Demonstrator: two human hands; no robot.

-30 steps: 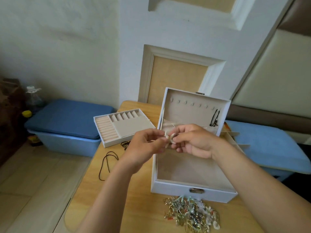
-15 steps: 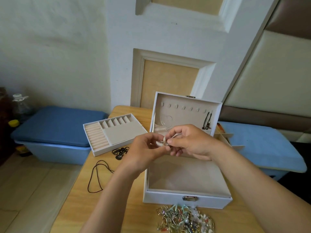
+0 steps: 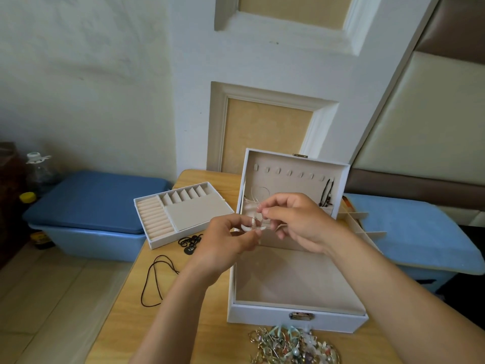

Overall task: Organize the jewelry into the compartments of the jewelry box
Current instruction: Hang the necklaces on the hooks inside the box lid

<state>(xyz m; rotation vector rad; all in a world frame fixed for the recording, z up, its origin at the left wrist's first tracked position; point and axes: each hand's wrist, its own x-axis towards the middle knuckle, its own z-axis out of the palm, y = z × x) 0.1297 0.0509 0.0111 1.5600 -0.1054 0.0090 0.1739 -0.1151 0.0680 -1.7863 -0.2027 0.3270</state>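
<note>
Both hands are lifting slightly above the open jewelry box (image 3: 296, 317); the left hand (image 3: 231, 240) and right hand (image 3: 294, 219) are still pinching a small white necklace (image 3: 253, 224), apparently untangling it before hanging.

1 jewelry box (image 3: 296, 320), 1 tray (image 3: 181, 215), 2 hands, 1 jewelry pile (image 3: 291, 345), 2 blue bins, 1 black cord (image 3: 154, 279)

White jewelry box (image 3: 294, 317) lined beige, wood-grain tan table (image 3: 168, 321), black cord (image 3: 154, 279), perhaps pale-blue bins (image 3: 86, 240).
</note>
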